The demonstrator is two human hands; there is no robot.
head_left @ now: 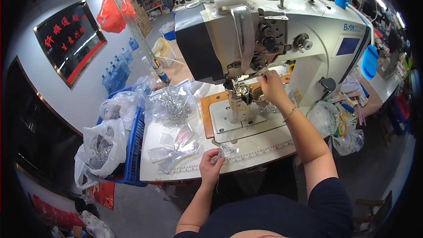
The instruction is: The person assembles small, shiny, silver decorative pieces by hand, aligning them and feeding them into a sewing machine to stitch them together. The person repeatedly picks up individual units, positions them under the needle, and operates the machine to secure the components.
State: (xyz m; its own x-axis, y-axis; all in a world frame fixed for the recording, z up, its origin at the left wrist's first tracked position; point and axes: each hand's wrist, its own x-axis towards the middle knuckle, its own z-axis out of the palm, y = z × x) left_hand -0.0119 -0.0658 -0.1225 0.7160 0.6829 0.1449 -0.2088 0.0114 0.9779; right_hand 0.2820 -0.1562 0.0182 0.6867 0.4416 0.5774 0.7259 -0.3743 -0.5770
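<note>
In front of me stands a large white industrial sewing machine (326, 31) with a dark head cover. My right hand (272, 89) is raised beside its needle area (241, 90), with the fingers bent and pinched together; what they hold, if anything, I cannot make out. Near the table's front edge, my left hand (211, 166) grips a small clear, silvery piece (225, 150) between thumb and fingers. A thin thread hangs below that hand. Just left of it, several flat clear plastic pieces (176, 146) lie on the white tabletop (152, 169).
A measuring tape strip (260, 150) runs along the table's front edge. Left of the machine lies a clear bag of shiny silver bits (172, 105). A blue basket (136, 150) with white plastic bags (105, 143) stands at the left. Yellow-handled scissors (342, 123) hang at the right.
</note>
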